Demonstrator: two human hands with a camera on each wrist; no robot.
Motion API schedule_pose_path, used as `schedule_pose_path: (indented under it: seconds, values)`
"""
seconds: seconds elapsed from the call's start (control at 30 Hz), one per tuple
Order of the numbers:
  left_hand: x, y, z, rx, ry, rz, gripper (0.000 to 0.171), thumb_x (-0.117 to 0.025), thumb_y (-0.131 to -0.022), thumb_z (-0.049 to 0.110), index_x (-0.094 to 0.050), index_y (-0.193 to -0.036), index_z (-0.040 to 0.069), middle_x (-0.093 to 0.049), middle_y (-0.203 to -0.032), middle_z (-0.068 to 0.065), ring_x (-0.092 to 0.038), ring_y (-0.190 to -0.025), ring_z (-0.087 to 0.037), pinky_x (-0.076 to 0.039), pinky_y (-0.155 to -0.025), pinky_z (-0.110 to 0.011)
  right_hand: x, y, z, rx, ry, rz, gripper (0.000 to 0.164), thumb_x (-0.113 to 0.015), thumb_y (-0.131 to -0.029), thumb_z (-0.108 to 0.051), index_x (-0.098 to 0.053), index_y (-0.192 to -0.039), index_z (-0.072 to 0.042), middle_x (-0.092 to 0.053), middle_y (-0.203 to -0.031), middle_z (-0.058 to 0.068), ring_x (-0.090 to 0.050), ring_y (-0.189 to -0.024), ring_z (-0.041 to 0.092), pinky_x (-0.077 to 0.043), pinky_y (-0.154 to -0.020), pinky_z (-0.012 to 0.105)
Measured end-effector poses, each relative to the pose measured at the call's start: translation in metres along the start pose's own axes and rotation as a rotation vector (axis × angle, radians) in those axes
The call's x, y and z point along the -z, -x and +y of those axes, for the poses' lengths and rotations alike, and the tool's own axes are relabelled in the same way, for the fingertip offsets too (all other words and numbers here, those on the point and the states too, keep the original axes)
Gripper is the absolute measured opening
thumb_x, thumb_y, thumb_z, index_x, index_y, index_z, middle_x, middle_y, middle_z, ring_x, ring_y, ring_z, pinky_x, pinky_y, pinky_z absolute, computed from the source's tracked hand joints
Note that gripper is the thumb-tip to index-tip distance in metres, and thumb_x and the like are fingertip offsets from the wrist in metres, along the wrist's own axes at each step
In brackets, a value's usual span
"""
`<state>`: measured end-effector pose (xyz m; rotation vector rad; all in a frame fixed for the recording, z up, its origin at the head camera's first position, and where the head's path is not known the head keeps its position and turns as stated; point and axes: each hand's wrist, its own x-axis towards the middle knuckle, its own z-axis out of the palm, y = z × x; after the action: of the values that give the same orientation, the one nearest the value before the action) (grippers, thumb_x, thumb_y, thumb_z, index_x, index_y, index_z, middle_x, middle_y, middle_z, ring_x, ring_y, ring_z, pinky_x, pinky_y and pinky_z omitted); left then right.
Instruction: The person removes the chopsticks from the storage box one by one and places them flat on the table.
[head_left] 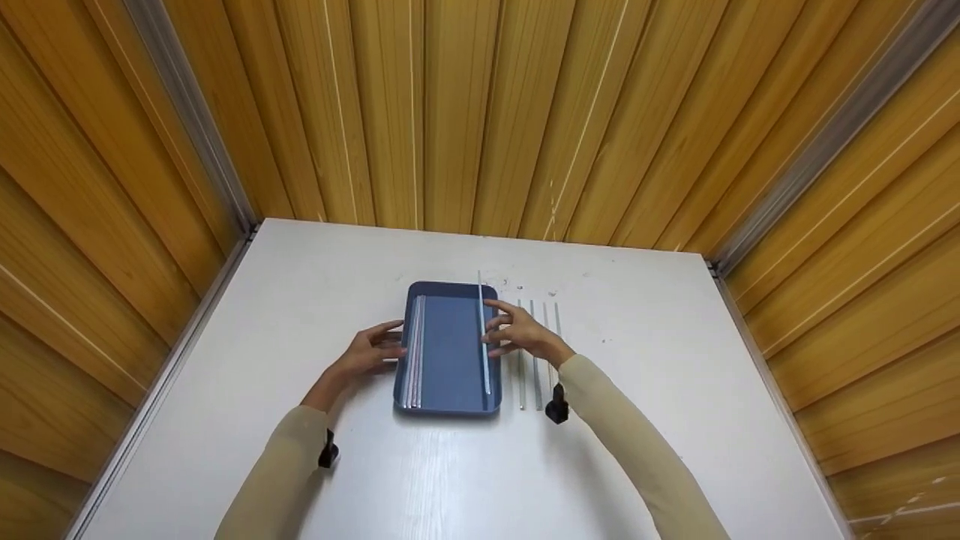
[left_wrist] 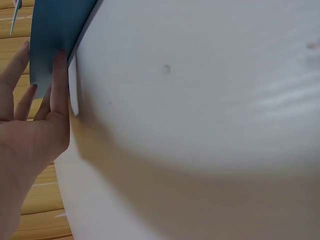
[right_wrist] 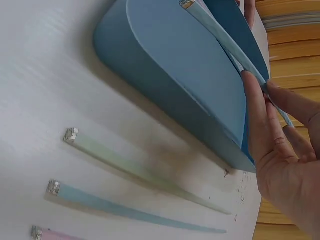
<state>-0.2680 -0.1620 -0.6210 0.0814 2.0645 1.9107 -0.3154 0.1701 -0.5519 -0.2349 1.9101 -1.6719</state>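
In the head view, a blue rectangular tray (head_left: 454,412) lies on the white table. My right hand (head_left: 521,330) pinches a long, thin, pale-blue stick (right_wrist: 225,37) between thumb and fingers over the tray's right side. One end of this stick is silvery. My left hand (head_left: 367,351) is at the tray's left side, its mostly straight fingers (left_wrist: 60,82) touching the wall. Several similar sticks (head_left: 415,360) lie side by side along the left inside of the tray, lengthwise.
Right of the tray, several more sticks lie roughly parallel on the table (head_left: 645,360), among them a pale-green stick (right_wrist: 125,165), a light-blue stick (right_wrist: 115,204) and a pink stick (right_wrist: 55,235). Small specks dot the table behind the tray. Wood-patterned walls (head_left: 450,112) enclose the table's back and sides.
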Motion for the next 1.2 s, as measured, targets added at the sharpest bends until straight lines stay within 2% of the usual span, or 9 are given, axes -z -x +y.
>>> schedule_pose_path:
  seconds: [0.27, 0.43, 0.73, 0.97, 1.2]
  values:
    - [0.008, -0.003, -0.007, -0.051, -0.011, -0.066, 0.075, -0.075, -0.093, 0.009, -0.037, -0.157, 0.003, -0.047, -0.151, -0.032, -0.055, -0.136, -0.04, -0.059, -0.101, -0.034, 0.035, 0.017, 0.006, 0.002, 0.004, 0.002, 0.079, -0.059, -0.095, 0.015, -0.024, -0.162, -0.007, -0.056, -0.109, 0.009, -0.07, -0.091, 0.018, -0.067, -0.078, 0.04]
    - [0.01, -0.002, -0.008, -0.056, 0.016, -0.092, 0.075, -0.074, -0.093, 0.006, -0.036, -0.158, 0.004, -0.046, -0.151, -0.032, -0.054, -0.136, -0.041, -0.06, -0.099, -0.035, 0.056, 0.03, 0.01, -0.011, 0.017, 0.027, 0.079, -0.058, -0.095, 0.013, -0.021, -0.162, -0.006, -0.055, -0.113, 0.012, -0.071, -0.096, 0.022, -0.066, -0.08, 0.041]
    - [0.01, 0.0, -0.01, -0.043, 0.029, -0.095, 0.073, -0.071, -0.095, 0.006, -0.036, -0.159, 0.008, -0.044, -0.155, -0.029, -0.053, -0.138, -0.038, -0.059, -0.1, -0.038, 0.093, 0.054, 0.022, -0.062, 0.071, 0.116, 0.083, -0.065, -0.093, 0.009, -0.022, -0.162, -0.01, -0.055, -0.118, 0.013, -0.069, -0.1, 0.022, -0.066, -0.081, 0.039]
    - [0.011, -0.001, -0.014, -0.054, 0.027, -0.085, 0.074, -0.073, -0.094, 0.007, -0.037, -0.158, 0.009, -0.044, -0.155, -0.028, -0.052, -0.138, -0.038, -0.059, -0.101, -0.038, 0.119, 0.07, 0.04, -0.083, 0.067, 0.129, 0.085, -0.065, -0.094, 0.008, -0.018, -0.163, -0.008, -0.056, -0.122, 0.019, -0.069, -0.1, 0.023, -0.065, -0.083, 0.041]
    - [0.009, 0.0, -0.013, -0.06, 0.026, -0.085, 0.072, -0.072, -0.095, 0.009, -0.036, -0.158, 0.006, -0.042, -0.156, -0.03, -0.048, -0.141, -0.043, -0.059, -0.101, -0.039, 0.135, 0.085, 0.056, -0.112, 0.077, 0.135, 0.084, -0.063, -0.094, 0.009, -0.016, -0.162, -0.004, -0.058, -0.12, 0.019, -0.072, -0.097, 0.023, -0.066, -0.083, 0.043]
